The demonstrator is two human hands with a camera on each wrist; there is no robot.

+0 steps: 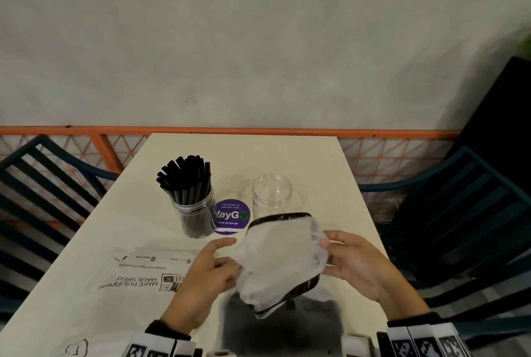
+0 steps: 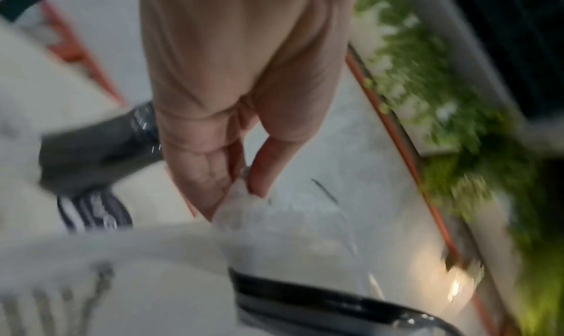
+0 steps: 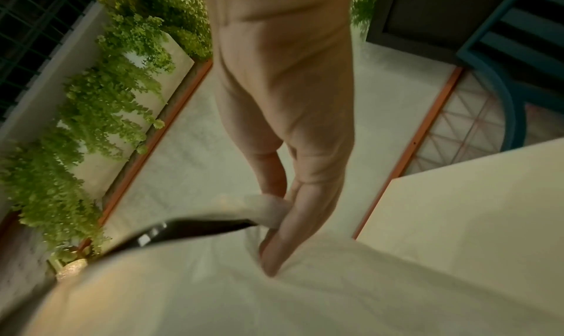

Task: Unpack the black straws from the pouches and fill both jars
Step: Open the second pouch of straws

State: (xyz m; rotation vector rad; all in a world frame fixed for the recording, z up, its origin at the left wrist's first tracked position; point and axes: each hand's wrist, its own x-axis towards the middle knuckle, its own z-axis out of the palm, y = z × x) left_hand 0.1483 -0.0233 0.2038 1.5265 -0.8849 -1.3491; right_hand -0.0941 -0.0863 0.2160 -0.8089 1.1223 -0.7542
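Note:
I hold a white pouch [image 1: 280, 259] with a black inner rim up over the near part of the table. My left hand [image 1: 228, 267] pinches its left edge, seen close as thumb and finger on thin plastic [image 2: 244, 187]. My right hand [image 1: 330, 254] grips the right edge, with the fingers curled over a folded flap of the pouch [image 3: 274, 211]. No straws show in the pouch. Behind it stands an empty clear jar [image 1: 271, 194]. To the left, a second jar [image 1: 195, 213] is packed with black straws [image 1: 185, 177].
A flat printed pouch [image 1: 138, 273] lies on the cream table [image 1: 316, 161] at the near left. A round purple sticker [image 1: 231, 217] sits between the jars. Dark slatted chairs [image 1: 465, 213] flank the table, with an orange rail [image 1: 258, 130] and wall behind.

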